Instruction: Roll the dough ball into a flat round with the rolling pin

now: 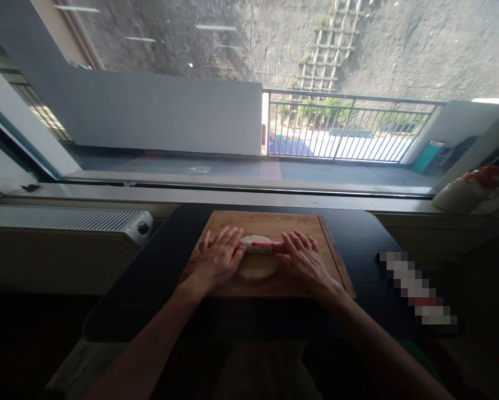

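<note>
A round, flat piece of dough (256, 269) lies on a wooden board (266, 219). Across its upper half rests a rolling pin (260, 247), a slim cylinder with a red and white label in the middle. My left hand (222, 255) is on the pin's left end, fingers reaching forward over it. On the right end sits my right hand (301, 255), its fingers also draped over the pin. Both palms face down and hide the pin's ends. Below the pin, more of the dough shows toward me.
The board sits on a dark table (145, 294) against a window sill (216, 195). A blurred-out object (418, 289) lies on the table's right side. To the left is a white radiator (66, 222). A pale bottle with an orange top (461, 191) stands on the sill's right end.
</note>
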`<state>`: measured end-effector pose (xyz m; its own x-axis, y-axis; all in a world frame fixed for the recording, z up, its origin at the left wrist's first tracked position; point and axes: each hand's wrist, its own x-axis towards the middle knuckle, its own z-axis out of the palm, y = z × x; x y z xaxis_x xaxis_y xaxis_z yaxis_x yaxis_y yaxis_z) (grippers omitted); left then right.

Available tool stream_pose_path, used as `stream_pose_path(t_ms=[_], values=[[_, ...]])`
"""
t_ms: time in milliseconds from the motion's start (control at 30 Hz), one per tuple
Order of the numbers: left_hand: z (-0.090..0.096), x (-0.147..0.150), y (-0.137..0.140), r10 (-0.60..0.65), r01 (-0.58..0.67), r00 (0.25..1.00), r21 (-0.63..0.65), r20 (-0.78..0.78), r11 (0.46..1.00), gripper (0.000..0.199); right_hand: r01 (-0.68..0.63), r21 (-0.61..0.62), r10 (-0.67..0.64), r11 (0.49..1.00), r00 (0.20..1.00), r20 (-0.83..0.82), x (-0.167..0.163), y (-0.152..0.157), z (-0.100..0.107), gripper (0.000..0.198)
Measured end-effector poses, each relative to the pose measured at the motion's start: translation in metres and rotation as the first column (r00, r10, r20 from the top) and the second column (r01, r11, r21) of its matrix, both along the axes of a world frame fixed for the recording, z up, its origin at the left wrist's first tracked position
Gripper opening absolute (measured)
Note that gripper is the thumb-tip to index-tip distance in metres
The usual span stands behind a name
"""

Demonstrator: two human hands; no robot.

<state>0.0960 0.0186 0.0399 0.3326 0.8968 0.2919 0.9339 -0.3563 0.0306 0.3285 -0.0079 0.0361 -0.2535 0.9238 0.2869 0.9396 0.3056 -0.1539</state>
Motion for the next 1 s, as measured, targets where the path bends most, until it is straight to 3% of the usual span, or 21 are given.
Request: stream_pose_path(t_ms=[167, 367, 600, 800, 1000], values=[[0.011, 0.008, 0.027, 0.068, -0.069, 0.998, -0.032, -0.008, 0.997, 0.054, 0.082, -0.093, -0.081, 0.992, 0.997, 0.020, -0.003, 0.039, 0.012, 0.054], [0.007, -0.002, -0.003, -0.015, 0.015, 1.000, -0.050, -0.014, 0.999, 0.051, -0.043, -0.068, 0.045, 0.997, 0.999, 0.028, 0.007, 0.016, 0.003, 0.058], [0.016, 0.005, 0.026, 0.074, -0.076, 0.997, -0.112, -0.022, 0.991, 0.055, 0.038, -0.150, -0.031, 0.988, 0.998, 0.050, 0.001, 0.048, 0.015, 0.057], [0.003, -0.008, 0.003, -0.022, 0.022, 1.000, -0.052, -0.002, 0.998, 0.053, -0.062, -0.090, 0.067, 0.994, 0.996, 0.052, 0.008, 0.025, 0.007, 0.058], [0.011, 0.001, 0.027, 0.100, -0.101, 0.995, -0.028, -0.012, 0.995, 0.055, 0.004, -0.169, 0.021, 0.986, 0.989, 0.145, -0.001, 0.060, 0.020, 0.048]])
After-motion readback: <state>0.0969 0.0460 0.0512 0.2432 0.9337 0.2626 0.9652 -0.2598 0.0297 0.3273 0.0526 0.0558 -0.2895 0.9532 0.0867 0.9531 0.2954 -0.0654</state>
